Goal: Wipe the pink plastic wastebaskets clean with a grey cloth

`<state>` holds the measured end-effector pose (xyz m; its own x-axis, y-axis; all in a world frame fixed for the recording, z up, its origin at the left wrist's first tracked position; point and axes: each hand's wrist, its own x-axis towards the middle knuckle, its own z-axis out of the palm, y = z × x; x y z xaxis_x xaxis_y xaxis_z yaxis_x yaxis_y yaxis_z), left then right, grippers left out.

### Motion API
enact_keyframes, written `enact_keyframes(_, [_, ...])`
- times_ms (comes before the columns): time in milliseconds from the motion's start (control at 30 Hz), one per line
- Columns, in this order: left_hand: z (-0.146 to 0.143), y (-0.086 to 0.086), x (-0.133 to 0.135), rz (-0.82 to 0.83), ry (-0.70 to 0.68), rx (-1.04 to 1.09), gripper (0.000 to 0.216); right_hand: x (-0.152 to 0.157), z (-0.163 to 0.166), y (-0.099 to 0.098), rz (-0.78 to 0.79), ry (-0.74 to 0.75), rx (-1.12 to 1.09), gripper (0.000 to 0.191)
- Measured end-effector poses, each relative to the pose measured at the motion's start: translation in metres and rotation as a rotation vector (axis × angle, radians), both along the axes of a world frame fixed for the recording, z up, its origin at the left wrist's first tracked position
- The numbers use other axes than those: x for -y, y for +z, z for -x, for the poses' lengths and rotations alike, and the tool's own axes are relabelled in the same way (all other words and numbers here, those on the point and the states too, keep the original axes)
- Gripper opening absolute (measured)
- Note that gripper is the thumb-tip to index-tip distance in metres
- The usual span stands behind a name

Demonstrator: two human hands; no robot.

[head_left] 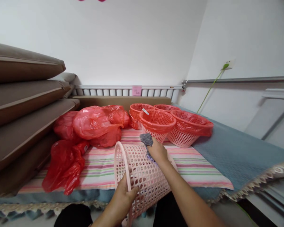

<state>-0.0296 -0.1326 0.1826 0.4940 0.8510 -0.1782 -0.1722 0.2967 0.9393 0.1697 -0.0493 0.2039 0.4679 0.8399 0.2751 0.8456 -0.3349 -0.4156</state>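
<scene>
A pale pink mesh basket [142,176] lies tilted on its side in front of me, its open rim facing left. My left hand [123,197] grips that rim near the bottom, thumb over the edge. My right hand [157,151] rests on the upper wall of the basket and is closed on a small grey cloth [146,139], which sticks out past the fingers. Beyond the hands stand several red mesh baskets [157,124] lined with red plastic bags.
The baskets sit on a striped cloth [196,170] over a blue-covered bed [229,151]. Red plastic bags [97,124] are heaped at the left, one hanging at the front edge [65,167]. Brown cushions [21,104] are stacked far left. A white rail [127,90] runs along the wall.
</scene>
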Motion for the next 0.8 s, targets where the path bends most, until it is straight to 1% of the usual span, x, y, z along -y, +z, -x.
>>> enact_keyframes(167, [0.0,-0.002,0.0,0.023,0.002,0.016,0.095,0.0,-0.004,-0.003,-0.008,-0.009,0.028,0.037])
enact_keyframes(400, [0.001,-0.014,-0.002,0.011,0.018,0.042,0.091,0.004,0.001,-0.006,-0.05,0.002,0.03,0.035])
enact_keyframes(500, [0.0,-0.02,-0.003,0.025,0.029,0.037,0.092,0.011,0.011,-0.004,-0.074,0.027,0.054,0.037])
enact_keyframes(567, [-0.001,-0.021,-0.004,0.025,0.033,0.028,0.092,0.017,0.02,-0.002,-0.09,0.044,0.067,0.039])
enact_keyframes(700, [0.001,-0.015,-0.004,-0.001,0.019,0.02,0.084,0.035,0.041,0.002,-0.122,0.107,0.036,0.043])
enact_keyframes(800, [0.001,-0.012,-0.006,-0.034,0.015,0.028,0.078,0.052,0.06,0.004,-0.168,0.193,-0.004,0.044])
